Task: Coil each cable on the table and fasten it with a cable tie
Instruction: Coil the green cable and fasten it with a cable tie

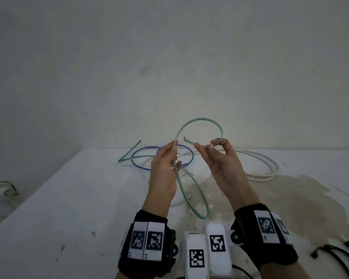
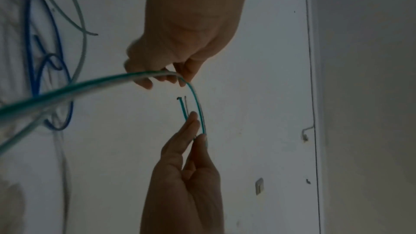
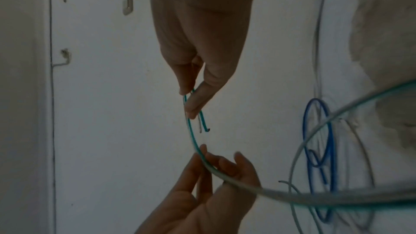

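Note:
A green-and-clear twin cable (image 1: 199, 119) arches in the air above the white table (image 1: 69, 198). My left hand (image 1: 174, 156) pinches it lower down, and from there it drops in a long loop to the table. My right hand (image 1: 207, 147) pinches it near its split free end (image 1: 185, 139). In the left wrist view the left hand (image 2: 178, 76) comes in from the top and the right hand (image 2: 198, 131) from below, with the cable (image 2: 195, 99) between them. The right wrist view shows the right hand (image 3: 190, 102) on the end and the left hand (image 3: 209, 159) below it.
A loose blue cable (image 1: 147, 147) lies in loops at the back of the table behind my hands. A white cable (image 1: 275, 165) is coiled at the back right. Thin black leads (image 1: 330, 252) lie at the front right, beside a brown stain (image 1: 290, 198). A wall rises behind.

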